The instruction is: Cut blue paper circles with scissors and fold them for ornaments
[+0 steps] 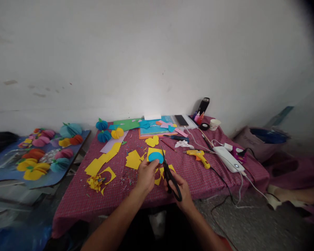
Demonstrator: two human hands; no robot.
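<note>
My left hand [146,176] pinches a blue paper oval [155,157] laid over a piece of yellow paper [151,150]. My right hand [180,190] grips black-handled scissors [170,176], whose blades point up and away from me beside the yellow paper's right edge. Whether the blades touch the paper is hard to tell. Around my hands lie yellow paper offcuts [158,177], a stack of yellow pieces [133,159] and yellow rounded cut-outs [152,141]. A crumpled yellow bundle [95,183] rests at the table's left front.
A yellow glue gun [199,157], white power bank [228,159], paper cup [214,124] and phone [181,120] occupy the right side. Cables hang over the front edge. Paper pom-poms [104,136] stand back left; more paper ornaments [33,169] cover a blue table. Someone's foot [274,197] shows at right.
</note>
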